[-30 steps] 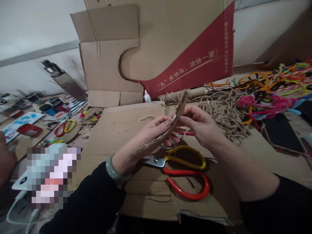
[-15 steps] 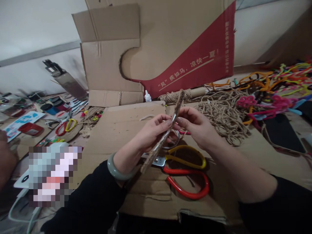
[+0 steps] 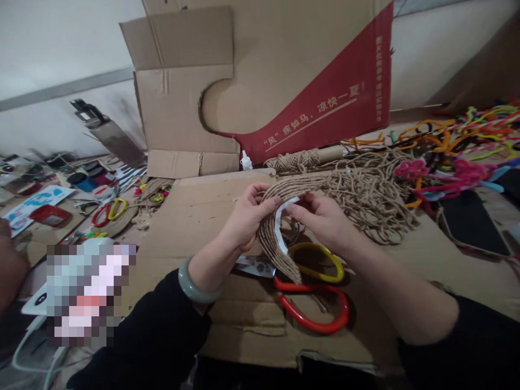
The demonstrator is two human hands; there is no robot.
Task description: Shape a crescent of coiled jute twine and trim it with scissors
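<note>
A crescent-shaped piece covered in rows of jute twine (image 3: 270, 233) is held up between my two hands, with a white strip (image 3: 279, 227) showing along its inner curve. My left hand (image 3: 246, 216) grips its left side, thumb on the front face. At the white strip's upper end, my right hand (image 3: 319, 216) pinches the inner edge with thumb and fingers. Below lie scissors with one yellow and one red handle (image 3: 325, 327); the piece's lower tip overlaps them. A round object behind the piece is mostly hidden.
Cardboard (image 3: 195, 216) covers the table, and a cut cardboard panel (image 3: 182, 108) stands behind. Loose twine (image 3: 369, 206) piles up at right, near a phone (image 3: 473, 219) and colourful pipe cleaners (image 3: 455, 130). A small white bottle (image 3: 246, 161) stands behind. Another person's hand (image 3: 11, 265) is at far left.
The twine-covered piece has turned from edge-on to face-on, so its curved rows and white strip now show. Both hands have shifted slightly around it and still hold it.
</note>
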